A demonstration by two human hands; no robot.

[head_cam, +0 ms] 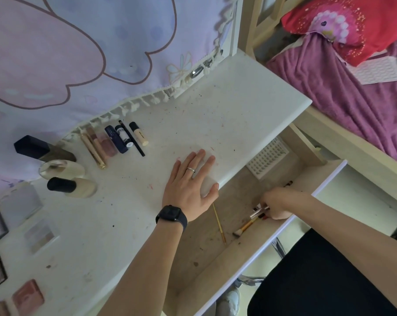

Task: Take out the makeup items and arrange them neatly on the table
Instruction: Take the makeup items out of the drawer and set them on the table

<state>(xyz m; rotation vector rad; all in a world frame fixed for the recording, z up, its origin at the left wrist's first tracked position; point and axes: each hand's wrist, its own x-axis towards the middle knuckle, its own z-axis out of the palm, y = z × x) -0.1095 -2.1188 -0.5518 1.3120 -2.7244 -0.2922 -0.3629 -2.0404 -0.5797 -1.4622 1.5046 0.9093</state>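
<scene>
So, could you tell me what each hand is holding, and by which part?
The right hand pinches a metallic tube by one end, inside the drawer. The left hand rests flat, holding nothing.

White speckled table, lilac cartoon-print cloth, purple blanket, black watch

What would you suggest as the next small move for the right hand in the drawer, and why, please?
Probably lift the shiny pink metallic tube out of the open wooden drawer and lay it beside the row of slim tubes on the white table. The fingers of the right hand are curled round it, and bare tabletop lies next to that row.
</scene>
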